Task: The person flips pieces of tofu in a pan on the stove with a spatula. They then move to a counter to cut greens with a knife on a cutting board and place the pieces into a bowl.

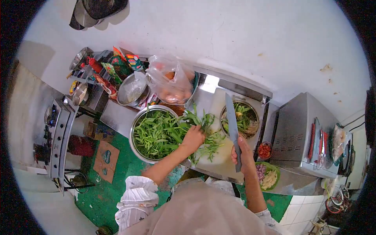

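Note:
My right hand (244, 156) is wrapped round the dark handle of a large kitchen knife (231, 117), its blade pointing up and away from me. Over the white cutting board (227, 158), my left hand (194, 138) closes on a bunch of leafy greens (208, 122); the fingertips are partly hidden among the leaves. Just left of that hand stands a wide metal bowl (132, 143) heaped with cut greens (156, 131). Behind the knife, a round metal bowl (256, 116) holds stems and some yellowed leaves.
To the right are a small cup of chopped red chili (264, 150) and a green plate (275, 181) with chopped onion and pale pieces. A clear bag of eggs (172, 92) stands behind the greens. A grey metal appliance (301, 133) borders the right, a stove (58, 137) the left.

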Demonstrator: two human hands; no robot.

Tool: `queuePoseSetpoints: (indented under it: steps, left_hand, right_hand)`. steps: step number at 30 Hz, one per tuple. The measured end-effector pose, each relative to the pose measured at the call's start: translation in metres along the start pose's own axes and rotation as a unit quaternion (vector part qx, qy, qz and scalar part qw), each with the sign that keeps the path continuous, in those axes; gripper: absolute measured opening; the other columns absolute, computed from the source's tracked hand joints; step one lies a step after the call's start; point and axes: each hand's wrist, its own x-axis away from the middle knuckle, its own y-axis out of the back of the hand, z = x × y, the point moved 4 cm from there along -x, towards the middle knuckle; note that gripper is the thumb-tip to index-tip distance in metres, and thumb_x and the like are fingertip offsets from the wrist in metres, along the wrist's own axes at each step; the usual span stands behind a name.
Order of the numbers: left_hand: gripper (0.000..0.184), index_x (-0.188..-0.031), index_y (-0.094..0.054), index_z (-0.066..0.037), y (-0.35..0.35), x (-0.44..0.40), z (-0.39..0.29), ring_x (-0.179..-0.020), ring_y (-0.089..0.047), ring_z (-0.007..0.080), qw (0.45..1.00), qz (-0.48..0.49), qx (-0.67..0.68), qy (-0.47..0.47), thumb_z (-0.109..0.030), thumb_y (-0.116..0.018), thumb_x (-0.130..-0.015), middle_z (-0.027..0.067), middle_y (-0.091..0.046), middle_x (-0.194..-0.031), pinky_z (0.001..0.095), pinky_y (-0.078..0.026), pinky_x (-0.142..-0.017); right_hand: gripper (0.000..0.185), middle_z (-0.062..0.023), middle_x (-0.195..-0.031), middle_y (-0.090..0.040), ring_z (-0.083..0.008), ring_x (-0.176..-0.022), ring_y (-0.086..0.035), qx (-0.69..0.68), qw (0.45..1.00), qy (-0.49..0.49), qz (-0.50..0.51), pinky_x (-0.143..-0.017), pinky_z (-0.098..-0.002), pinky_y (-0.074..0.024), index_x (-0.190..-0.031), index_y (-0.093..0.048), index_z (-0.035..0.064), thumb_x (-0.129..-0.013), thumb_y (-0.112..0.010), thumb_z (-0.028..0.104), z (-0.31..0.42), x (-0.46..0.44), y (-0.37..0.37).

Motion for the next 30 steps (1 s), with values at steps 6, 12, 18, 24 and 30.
queuePoseSetpoints:
  steps: [6,12,18,24,30]
  left_hand:
    - [0.011,-0.085,-0.063,-0.004,0.107,0.008,0.011,-0.088,-0.059,0.0227,0.953,-0.194,0.197,0.124,-0.007,-0.061,-0.074,0.0096,-0.062,-0.084,0.0365,-0.049,-0.072]
    - [0.011,-0.090,-0.061,-0.001,0.155,0.058,0.063,-0.073,-0.062,0.0162,0.726,-0.357,0.516,0.281,-0.001,-0.063,-0.079,0.0070,-0.062,-0.084,0.0270,-0.050,-0.065]
    - [0.010,-0.093,-0.059,0.000,0.115,0.106,0.073,-0.076,-0.064,0.0160,0.431,-0.433,0.711,0.349,0.001,-0.061,-0.083,0.0087,-0.064,-0.087,0.0232,-0.052,-0.069]
    - [0.012,-0.095,-0.058,0.001,0.079,0.139,0.061,-0.079,-0.066,0.0176,0.274,-0.440,0.788,0.331,0.001,-0.061,-0.083,0.0106,-0.064,-0.089,0.0224,-0.054,-0.070]
    - [0.013,-0.095,-0.060,0.002,0.073,0.181,0.070,-0.078,-0.065,0.0167,0.296,-0.460,0.752,0.367,0.001,-0.062,-0.083,0.0088,-0.065,-0.086,0.0224,-0.054,-0.069]
  right_hand:
    - [0.052,-0.0007,-0.052,-0.042,-0.0080,-0.038,-0.038,0.014,0.999,0.030,0.024,-0.036,-0.0214,-0.0331,-0.134,-0.038,0.0045,-0.096,-0.042,0.040,0.009,0.003,-0.002]
    - [0.053,-0.0015,-0.053,-0.042,-0.0091,-0.039,-0.039,0.007,0.995,0.077,0.055,-0.036,-0.0226,-0.0332,-0.135,-0.035,0.0038,-0.097,-0.038,0.041,0.023,0.011,-0.023]
    - [0.045,-0.0037,-0.053,-0.042,-0.0117,-0.040,-0.038,-0.104,0.975,-0.037,0.194,-0.037,-0.0250,-0.0332,-0.116,-0.045,0.0027,-0.098,-0.035,0.042,0.001,0.023,-0.077]
    - [0.044,-0.0019,-0.049,-0.041,-0.0134,-0.037,-0.039,-0.213,0.897,-0.145,0.359,-0.035,-0.0246,-0.0301,-0.082,-0.048,0.0069,-0.095,-0.039,0.048,-0.028,-0.005,-0.140]
    - [0.052,-0.0011,-0.048,-0.038,-0.0128,-0.038,-0.038,-0.127,0.917,-0.168,0.340,-0.037,-0.0248,-0.0308,-0.066,-0.045,0.0076,-0.095,-0.037,0.050,-0.024,-0.029,-0.174]
